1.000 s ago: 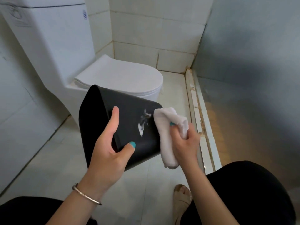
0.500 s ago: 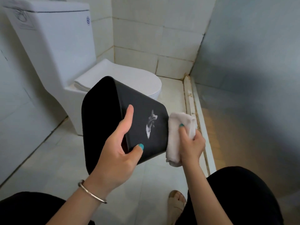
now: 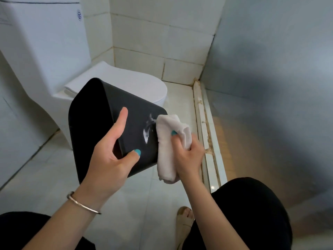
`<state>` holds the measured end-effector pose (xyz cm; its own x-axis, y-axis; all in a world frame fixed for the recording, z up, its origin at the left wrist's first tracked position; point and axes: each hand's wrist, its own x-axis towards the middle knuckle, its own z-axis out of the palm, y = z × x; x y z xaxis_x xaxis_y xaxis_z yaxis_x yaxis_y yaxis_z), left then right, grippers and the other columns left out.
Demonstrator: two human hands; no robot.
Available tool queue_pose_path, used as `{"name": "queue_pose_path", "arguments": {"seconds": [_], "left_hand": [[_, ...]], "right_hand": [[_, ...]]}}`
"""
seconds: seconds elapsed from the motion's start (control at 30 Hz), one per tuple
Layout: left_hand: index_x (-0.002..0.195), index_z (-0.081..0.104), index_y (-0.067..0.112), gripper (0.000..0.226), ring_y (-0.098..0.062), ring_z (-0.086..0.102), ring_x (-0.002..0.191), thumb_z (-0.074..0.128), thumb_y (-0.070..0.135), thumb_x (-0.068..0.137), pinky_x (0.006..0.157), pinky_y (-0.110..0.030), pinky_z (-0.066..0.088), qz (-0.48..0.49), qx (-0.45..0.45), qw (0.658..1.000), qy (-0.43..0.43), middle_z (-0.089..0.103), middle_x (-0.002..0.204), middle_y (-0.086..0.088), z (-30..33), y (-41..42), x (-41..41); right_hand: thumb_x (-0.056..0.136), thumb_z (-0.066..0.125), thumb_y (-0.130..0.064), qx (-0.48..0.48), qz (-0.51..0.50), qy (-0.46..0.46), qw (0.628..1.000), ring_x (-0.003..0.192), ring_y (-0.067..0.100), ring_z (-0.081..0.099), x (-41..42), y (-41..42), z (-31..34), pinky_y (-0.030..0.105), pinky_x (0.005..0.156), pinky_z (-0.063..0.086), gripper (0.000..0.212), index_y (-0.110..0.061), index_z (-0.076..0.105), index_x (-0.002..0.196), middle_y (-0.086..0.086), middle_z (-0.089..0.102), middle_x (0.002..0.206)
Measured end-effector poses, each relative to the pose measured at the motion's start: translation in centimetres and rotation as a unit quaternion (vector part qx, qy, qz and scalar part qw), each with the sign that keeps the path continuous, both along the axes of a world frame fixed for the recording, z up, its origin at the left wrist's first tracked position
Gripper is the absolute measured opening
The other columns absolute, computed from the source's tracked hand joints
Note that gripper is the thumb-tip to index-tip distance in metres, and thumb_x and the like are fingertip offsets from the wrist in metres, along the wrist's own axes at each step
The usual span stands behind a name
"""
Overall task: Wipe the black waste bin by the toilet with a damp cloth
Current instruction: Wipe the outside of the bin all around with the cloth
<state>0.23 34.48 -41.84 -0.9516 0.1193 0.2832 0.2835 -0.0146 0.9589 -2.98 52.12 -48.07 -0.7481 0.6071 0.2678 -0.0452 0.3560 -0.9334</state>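
The black waste bin [image 3: 91,112] is held tipped in the air in front of the toilet, its side with a white printed mark facing me. My left hand [image 3: 110,156] grips its rim, fingers inside and thumb on the outer wall. My right hand [image 3: 187,154] holds a folded white cloth [image 3: 171,136] pressed against the bin's right side, partly over the white mark.
A white toilet [image 3: 115,82] with its lid down stands behind the bin, its cistern [image 3: 36,42] at the left. A raised shower threshold [image 3: 207,130] and a frosted glass panel [image 3: 270,87] run along the right. My knees and a sandalled foot [image 3: 185,219] are below.
The cloth has slid from the bin's right edge back onto its side, over the white mark. The bin has shifted slightly in my left hand.
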Motion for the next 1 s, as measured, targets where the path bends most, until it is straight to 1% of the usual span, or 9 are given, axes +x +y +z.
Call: {"name": "queue_pose_path", "arguments": {"seconds": [0.17,0.33,0.43,0.57,0.7,0.77,0.87,0.9,1.0], "left_hand": [[0.142,0.039,0.035,0.086,0.014,0.046,0.122,0.059,-0.021,0.079,0.096,-0.005,0.037,0.005,-0.015,1.0,0.002,0.052,0.124,0.042,-0.1,-0.7,1.2],[0.142,0.037,0.035,0.085,0.016,0.044,0.122,0.058,-0.02,0.08,0.093,0.0,0.035,-0.008,-0.039,0.999,0.006,0.05,0.124,0.044,0.3,-1.0,1.2],[0.14,0.038,0.04,0.087,0.013,0.042,0.125,0.059,-0.019,0.08,0.099,-0.004,0.034,-0.011,-0.046,0.999,0.007,0.049,0.13,0.039,0.2,-1.5,1.9],[0.138,0.038,0.044,0.087,0.018,0.042,0.122,0.059,-0.018,0.08,0.092,0.003,0.033,-0.024,-0.066,0.997,0.015,0.05,0.126,0.041,0.5,-1.7,1.8],[0.139,0.038,0.04,0.086,0.017,0.042,0.123,0.058,-0.02,0.08,0.091,0.003,0.033,-0.021,-0.052,0.998,0.003,0.049,0.128,0.041,0.0,-2.0,1.6],[0.139,0.037,0.039,0.086,0.018,0.041,0.123,0.057,-0.021,0.08,0.091,0.003,0.032,-0.031,-0.062,0.998,0.006,0.047,0.128,0.043,0.0,-2.1,1.7],[0.141,0.034,0.034,0.087,0.021,0.041,0.121,0.056,-0.024,0.079,0.088,0.004,0.033,-0.045,-0.058,0.997,-0.012,0.046,0.128,0.044,-0.3,-2.5,1.3],[0.143,0.032,0.033,0.088,0.019,0.039,0.124,0.058,-0.022,0.079,0.091,0.002,0.034,-0.044,-0.05,0.998,-0.017,0.044,0.132,0.041,-0.5,-2.7,1.1],[0.15,0.015,0.037,0.098,0.01,0.035,0.133,0.059,-0.004,0.073,0.102,-0.009,0.035,-0.026,-0.047,0.998,-0.024,0.034,0.148,0.027,-1.0,-3.1,0.7]], "right_hand": [[0.089,0.057,-0.028,-0.04,-0.055,-0.111,0.991,0.067,0.02,0.058,-1.9,3.1,0.0,0.031,0.059,0.045,0.026,-0.013,0.056,0.068,0.001,0.058,0.065],[0.088,0.063,-0.031,-0.001,0.07,-0.095,0.993,0.069,0.015,0.063,-0.5,1.9,0.0,0.031,0.06,0.051,0.019,-0.018,0.061,0.074,-0.002,0.064,0.07],[0.092,0.056,-0.03,-0.006,0.043,-0.139,0.989,0.07,0.019,0.06,-1.8,3.1,0.4,0.029,0.059,0.046,0.025,-0.018,0.056,0.071,-0.002,0.06,0.067],[0.094,0.056,-0.031,0.017,0.074,-0.132,0.988,0.082,0.017,0.064,-1.6,2.4,0.0,0.026,0.065,0.046,0.015,-0.018,0.063,0.091,-0.001,0.065,0.083],[0.097,0.05,-0.035,-0.055,0.13,-0.117,0.983,0.087,0.014,0.065,-0.6,1.2,0.0,0.026,0.069,0.051,0.01,-0.031,0.056,0.09,0.005,0.066,0.092],[0.094,0.058,-0.037,-0.129,0.132,-0.117,0.976,0.089,0.013,0.066,0.1,0.8,-0.8,0.027,0.071,0.055,0.009,-0.032,0.057,0.102,0.003,0.067,0.1],[0.073,0.081,-0.044,-0.131,0.099,-0.114,0.98,0.095,0.014,0.066,1.3,-0.1,-2.0,0.036,0.077,0.06,0.055,-0.029,0.055,0.119,-0.004,0.066,0.108],[0.071,0.083,-0.043,-0.128,0.09,-0.1,0.983,0.095,0.015,0.067,1.5,-0.1,-1.9,0.038,0.078,0.06,0.056,-0.028,0.057,0.118,-0.004,0.066,0.108],[0.074,0.083,-0.031,-0.126,0.094,-0.07,0.985,0.089,0.013,0.067,1.6,0.3,-0.8,0.036,0.074,0.06,0.036,-0.031,0.061,0.101,-0.005,0.068,0.099]]}}
